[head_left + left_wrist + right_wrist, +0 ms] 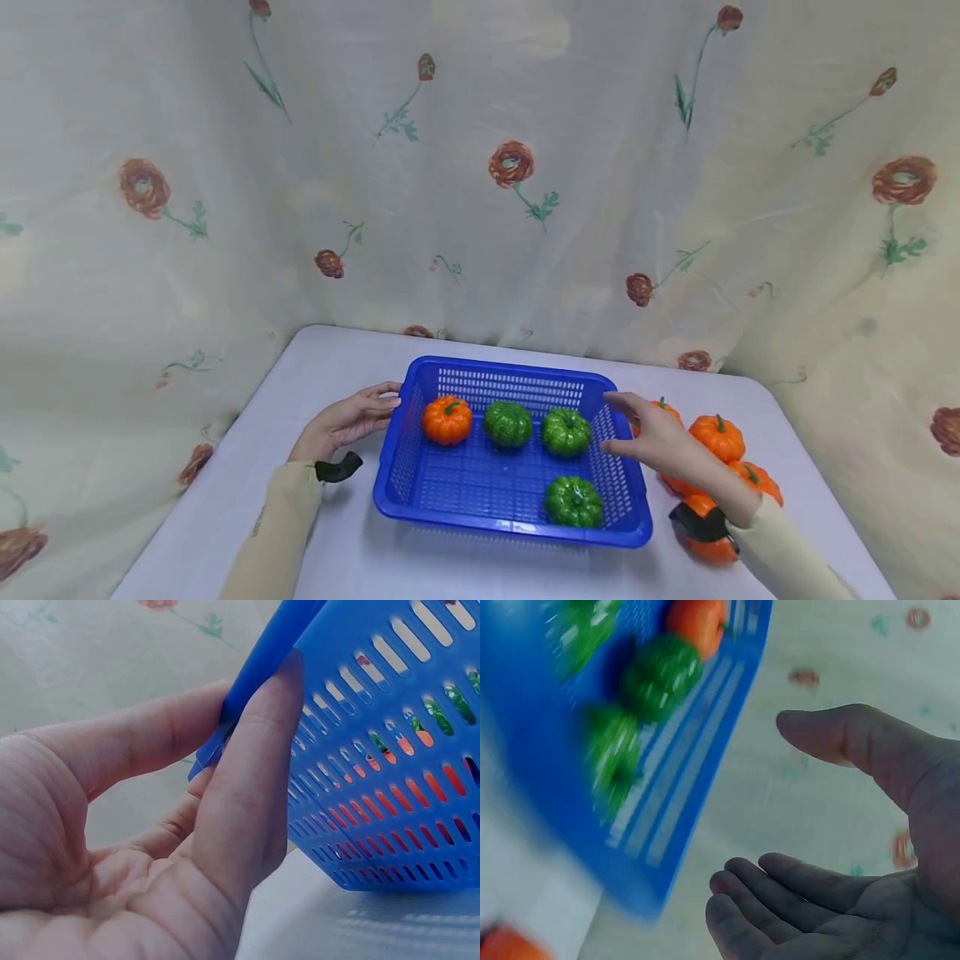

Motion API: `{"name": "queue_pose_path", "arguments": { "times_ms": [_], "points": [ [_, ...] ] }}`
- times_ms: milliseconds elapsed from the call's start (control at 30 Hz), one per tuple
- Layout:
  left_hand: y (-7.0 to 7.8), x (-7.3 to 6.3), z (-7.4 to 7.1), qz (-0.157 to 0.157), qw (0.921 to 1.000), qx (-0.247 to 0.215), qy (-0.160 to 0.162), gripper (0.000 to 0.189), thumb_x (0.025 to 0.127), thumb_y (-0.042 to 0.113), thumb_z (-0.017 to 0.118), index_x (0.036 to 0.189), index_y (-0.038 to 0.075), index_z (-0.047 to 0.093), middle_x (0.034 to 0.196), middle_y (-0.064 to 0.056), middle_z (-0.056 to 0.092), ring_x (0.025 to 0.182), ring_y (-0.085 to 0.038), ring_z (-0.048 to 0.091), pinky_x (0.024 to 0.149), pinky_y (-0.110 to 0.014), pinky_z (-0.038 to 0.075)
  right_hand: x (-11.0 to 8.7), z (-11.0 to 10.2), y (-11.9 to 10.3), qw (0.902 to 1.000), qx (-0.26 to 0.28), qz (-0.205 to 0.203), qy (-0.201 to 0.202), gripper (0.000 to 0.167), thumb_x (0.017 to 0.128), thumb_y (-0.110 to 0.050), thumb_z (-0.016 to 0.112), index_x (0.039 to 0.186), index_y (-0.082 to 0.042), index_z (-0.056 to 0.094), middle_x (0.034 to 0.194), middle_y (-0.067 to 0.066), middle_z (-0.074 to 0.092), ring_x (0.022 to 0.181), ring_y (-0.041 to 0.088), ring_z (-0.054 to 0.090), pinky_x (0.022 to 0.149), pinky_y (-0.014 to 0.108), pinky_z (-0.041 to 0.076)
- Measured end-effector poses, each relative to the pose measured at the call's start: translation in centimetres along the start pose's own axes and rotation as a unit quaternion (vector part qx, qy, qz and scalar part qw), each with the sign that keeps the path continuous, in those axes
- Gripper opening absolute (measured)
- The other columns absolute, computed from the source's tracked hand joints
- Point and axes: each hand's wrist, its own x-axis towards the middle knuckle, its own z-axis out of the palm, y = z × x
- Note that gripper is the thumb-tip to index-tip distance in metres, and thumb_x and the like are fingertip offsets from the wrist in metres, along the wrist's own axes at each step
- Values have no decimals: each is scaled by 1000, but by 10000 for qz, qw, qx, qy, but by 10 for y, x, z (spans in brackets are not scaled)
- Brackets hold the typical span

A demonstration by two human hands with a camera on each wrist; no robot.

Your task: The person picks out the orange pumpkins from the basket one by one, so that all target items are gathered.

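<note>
A blue plastic basket [480, 487] with slotted walls sits in the middle of the table. In it are one orange toy pumpkin [447, 419] and three green ones, two along the back and one green pumpkin [573, 502] at the front right. At the basket's left side my left hand [363, 417] pinches the rim [274, 645] between thumb and fingers, as the left wrist view shows. My right hand [648, 429] is beside the right rim, thumb and fingers spread; its palm [877, 915] holds nothing and stands apart from the basket in the right wrist view.
Several orange pumpkins [717, 437] lie on the table right of the basket, partly hidden under the right forearm. The white table [337, 367] ends at a flowered curtain [465, 167] behind and at both sides.
</note>
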Motion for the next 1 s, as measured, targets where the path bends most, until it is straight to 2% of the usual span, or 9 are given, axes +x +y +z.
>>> {"name": "queue_pose_path", "arguments": {
  "times_ms": [133,267,333,467,667,1000],
  "points": [
    [2,1,1,5,10000,54,-4,29,98,1,50,124,8,39,103,-6,66,88,-15,69,83,-28,58,29,27,-26,9982,241,-456,-289,71,80,-25,78,136,4,46,138,25,51,127,43,48,105,56,41],
    [5,1,2,-21,9997,91,218,35,97,1,52,128,8,36,104,-6,65,88,-15,68,83,-29,58,55,57,-46,9934,358,-870,-660,69,78,-20,78,134,7,48,135,25,54,125,40,52,105,53,43],
    [5,2,3,-49,9994,79,330,38,96,1,54,129,7,36,104,-6,65,88,-15,68,84,-29,58,64,71,-54,9907,506,-939,-850,70,77,-17,79,134,8,47,135,25,53,126,40,51,106,52,42],
    [2,4,4,-73,9993,147,331,38,96,1,54,130,7,37,104,-6,65,88,-15,68,83,-29,59,78,92,-62,9869,724,-887,-1133,74,77,-19,80,136,8,45,137,25,52,127,39,50,107,50,41],
    [-2,3,4,-133,9996,117,231,36,97,1,53,129,8,38,104,-7,66,87,-16,69,83,-28,58,94,109,-76,9847,897,-547,-1392,76,77,-20,79,138,7,43,139,25,50,129,38,49,108,49,41],
    [3,1,0,-58,9997,161,166,28,98,1,50,123,8,40,101,-6,65,85,-14,68,80,-26,59,121,130,-101,9933,-148,-500,-1032,80,72,-21,83,135,10,45,129,25,57,118,35,57,103,45,46]
  ]
}}
